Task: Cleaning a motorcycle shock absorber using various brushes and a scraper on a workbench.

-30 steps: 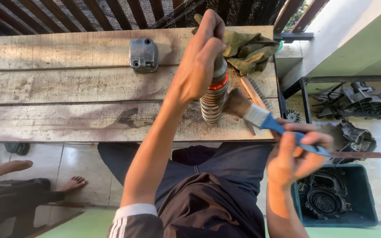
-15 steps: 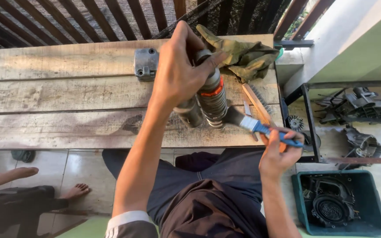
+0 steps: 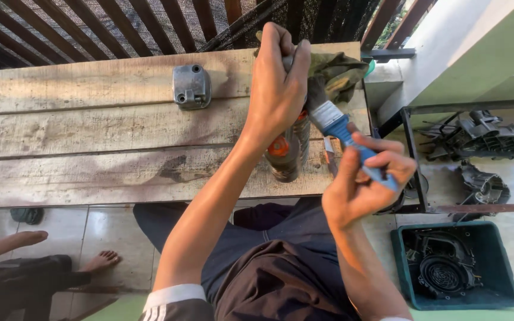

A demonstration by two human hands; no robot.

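Head view: the left hand had its fingers wrapped round the top of a coil-spring shock absorber standing near-upright on the wooden bench, long axis running bench to palm. The right hand pinched a blue-handled paintbrush, bristles pointing at the shock's upper part. It looked heavy, stiff, probably greasy, best gripped at the top end.

The left hand sits in the upper centre of the frame, its forearm stretched up from the lower middle, fingers and thumb curled closed in a grip with the knuckles facing the camera. The right hand is right of centre and lower, wrist bent, fingers pinched closed.
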